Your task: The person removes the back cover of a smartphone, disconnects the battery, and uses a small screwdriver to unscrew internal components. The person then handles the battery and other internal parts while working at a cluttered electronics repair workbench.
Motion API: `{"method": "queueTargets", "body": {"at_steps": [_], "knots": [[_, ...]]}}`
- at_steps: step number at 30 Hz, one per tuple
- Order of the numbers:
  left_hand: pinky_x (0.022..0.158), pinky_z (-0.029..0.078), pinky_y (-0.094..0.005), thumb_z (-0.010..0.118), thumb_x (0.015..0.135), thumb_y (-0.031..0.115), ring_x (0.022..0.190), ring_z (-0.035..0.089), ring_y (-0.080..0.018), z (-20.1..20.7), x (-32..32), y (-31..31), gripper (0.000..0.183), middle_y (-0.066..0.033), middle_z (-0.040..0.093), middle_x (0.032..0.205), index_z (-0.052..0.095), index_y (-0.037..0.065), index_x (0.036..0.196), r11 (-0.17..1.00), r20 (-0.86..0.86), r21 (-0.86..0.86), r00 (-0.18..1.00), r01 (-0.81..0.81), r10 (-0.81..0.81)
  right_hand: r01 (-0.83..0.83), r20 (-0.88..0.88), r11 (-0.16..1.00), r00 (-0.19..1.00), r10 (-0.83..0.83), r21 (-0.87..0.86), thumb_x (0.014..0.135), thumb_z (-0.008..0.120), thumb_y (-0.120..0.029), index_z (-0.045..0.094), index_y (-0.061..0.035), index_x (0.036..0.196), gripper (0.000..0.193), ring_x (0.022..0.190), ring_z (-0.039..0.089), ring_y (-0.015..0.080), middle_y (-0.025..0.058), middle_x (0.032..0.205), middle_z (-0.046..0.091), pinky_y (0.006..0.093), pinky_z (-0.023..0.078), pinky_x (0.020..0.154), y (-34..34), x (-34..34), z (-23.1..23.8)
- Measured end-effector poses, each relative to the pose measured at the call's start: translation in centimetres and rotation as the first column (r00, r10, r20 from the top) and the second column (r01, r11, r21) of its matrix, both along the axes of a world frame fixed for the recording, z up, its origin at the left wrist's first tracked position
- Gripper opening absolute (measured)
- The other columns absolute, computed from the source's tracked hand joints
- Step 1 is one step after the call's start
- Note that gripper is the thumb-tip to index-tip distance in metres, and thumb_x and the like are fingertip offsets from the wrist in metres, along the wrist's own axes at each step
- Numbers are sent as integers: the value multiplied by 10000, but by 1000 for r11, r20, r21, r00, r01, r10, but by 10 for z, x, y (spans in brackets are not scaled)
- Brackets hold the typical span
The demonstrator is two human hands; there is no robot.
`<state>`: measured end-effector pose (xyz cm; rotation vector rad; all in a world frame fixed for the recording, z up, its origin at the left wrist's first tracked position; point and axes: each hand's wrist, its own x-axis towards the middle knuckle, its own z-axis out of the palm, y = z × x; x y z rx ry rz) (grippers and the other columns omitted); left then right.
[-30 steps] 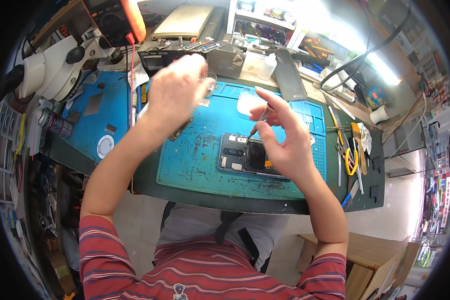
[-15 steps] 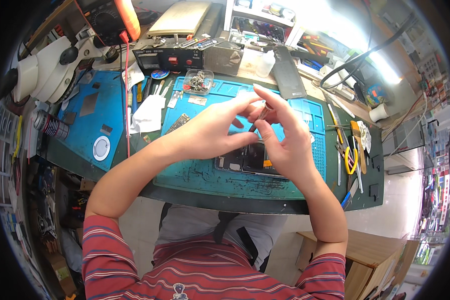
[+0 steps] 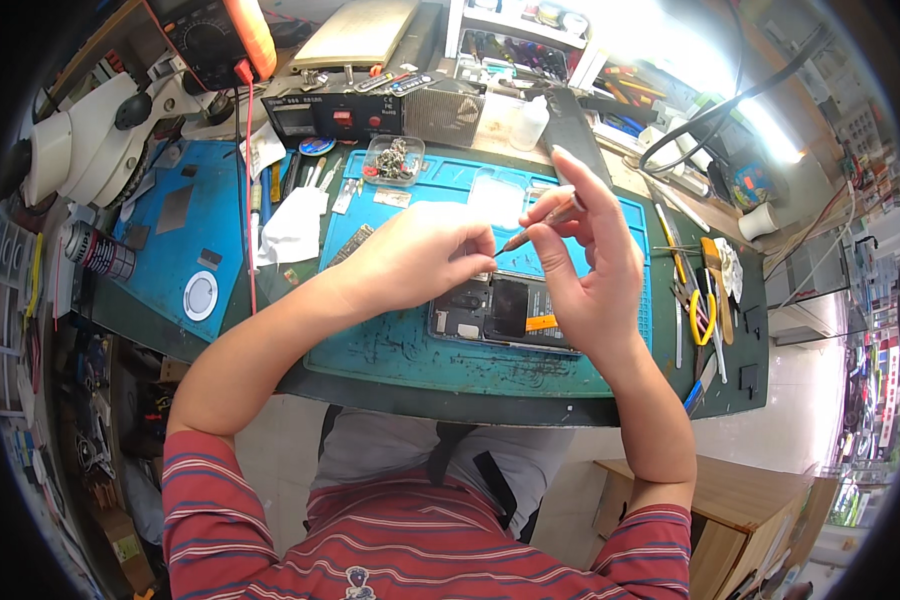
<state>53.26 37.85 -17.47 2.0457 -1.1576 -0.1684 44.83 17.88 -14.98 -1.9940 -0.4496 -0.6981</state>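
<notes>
My right hand (image 3: pixel 600 275) grips a slim brown screwdriver (image 3: pixel 545 228), its dark shaft slanting down to the left. The closed fingertips of my left hand (image 3: pixel 420 255) meet at the screwdriver's tip; whether something tiny sits between them I cannot make out. Beneath both hands an opened phone (image 3: pixel 460 318) lies on the blue-green work mat (image 3: pixel 410 365). A dark battery (image 3: pixel 510 303) and an orange tab (image 3: pixel 541 322) show inside it. My right hand covers the phone's right end.
Behind my hands stand a clear box of small parts (image 3: pixel 393 160) and a clear tray (image 3: pixel 498 195). Yellow-handled pliers (image 3: pixel 703 320) and other tools line the right side. At left are a microscope (image 3: pixel 80 150), a spray can (image 3: pixel 100 250) and a white tissue (image 3: pixel 290 225).
My hands have moved apart slightly, my right hand going right with the screwdriver. The left fingers have closed at the screwdriver's tip, and more of the phone is uncovered.
</notes>
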Motion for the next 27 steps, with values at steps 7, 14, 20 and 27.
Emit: {"method": "queueTargets", "body": {"at_steps": [7, 14, 20, 27], "knots": [[853, 536, -426, 709, 910, 124, 981, 656, -324, -14, 32, -13, 112, -120, 678, 980, 724, 41, 984, 991, 419, -104, 899, -90, 125, -145, -119, 986, 981, 154, 83, 956, 658, 66, 509, -14, 1503, 572, 877, 676, 163, 105, 1009, 662, 313, 603, 772, 4, -4, -8], [847, 529, -441, 651, 948, 127, 977, 629, -347, -21, 38, -28, 133, -139, 639, 984, 663, -4, 970, 987, 448, -96, 881, -125, 155, -175, -103, 984, 979, 177, 24, 944, 640, 109, 510, -10, 1492, 576, 879, 676, 173, 124, 1056, 656, 312, 606, 775, 9, -4, -12], [833, 535, -410, 654, 967, 116, 972, 668, -307, -6, 27, -9, 153, -137, 674, 991, 667, -26, 1022, 993, 331, -67, 937, -97, 114, -186, -125, 983, 975, 183, -9, 941, 632, 105, 540, -37, 1471, 556, 851, 691, 205, 124, 1022, 666, 340, 597, 783, 10, -2, -13], [912, 592, -308, 695, 999, 49, 1009, 721, -143, 25, -11, 28, 261, -92, 764, 1082, 665, -18, 1249, 996, -453, -69, 887, 61, -85, -190, -126, 979, 975, 181, -68, 926, 624, 101, 590, -69, 1435, 537, 872, 701, 250, 121, 995, 685, 364, 587, 794, 14, -5, -7]]}}
